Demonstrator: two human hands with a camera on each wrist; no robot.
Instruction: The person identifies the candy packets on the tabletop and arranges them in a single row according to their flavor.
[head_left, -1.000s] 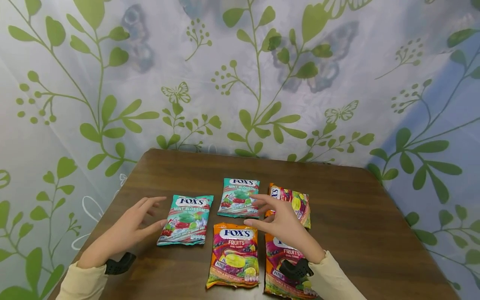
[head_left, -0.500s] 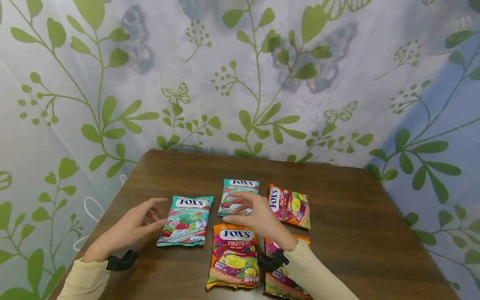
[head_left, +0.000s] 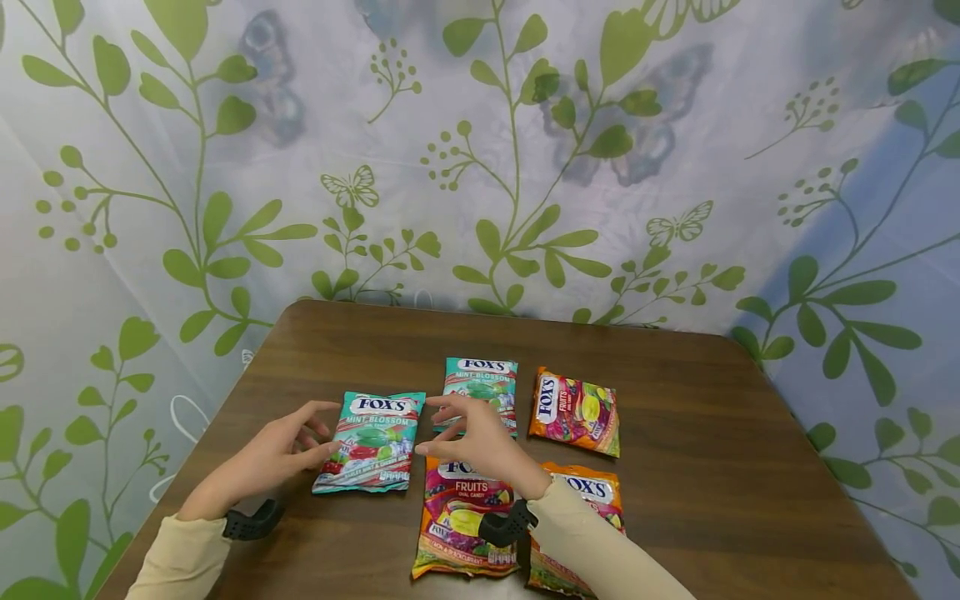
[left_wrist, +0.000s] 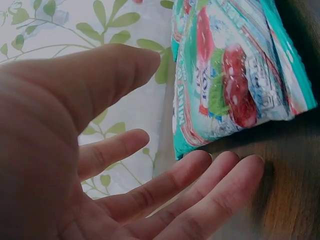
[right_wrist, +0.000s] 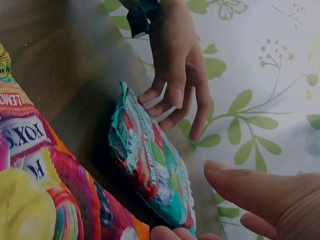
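A teal Fox's Mint Blossom candy bag (head_left: pixel 375 446) lies flat on the left part of the table. At its left edge is my left hand (head_left: pixel 262 458), thumb and fingers spread around that side with nothing held. My right hand (head_left: pixel 480 446) is at the bag's right edge, thumb apart from the fingers, nothing gripped. In the left wrist view, fingertips (left_wrist: pixel 197 161) come right up to the bag's lower border. The right wrist view has the same bag (right_wrist: pixel 155 160) between both hands. My right forearm and hand partly cover two orange Fruits bags.
Behind the right hand lies a second teal Mint Blossom bag (head_left: pixel 483 379). A tilted orange Fruits bag (head_left: pixel 576 412) is to its right. Two more Fruits bags, one front centre (head_left: pixel 465 533) and one front right (head_left: pixel 596 492), lie on the brown table (head_left: pixel 690 467). A leaf-patterned curtain (head_left: pixel 420 208) hangs behind.
My right hand has moved left, from over the tilted Fruits bag past the rear mint bag to the left mint bag's right edge. The left hand has barely shifted. The bags stay put.
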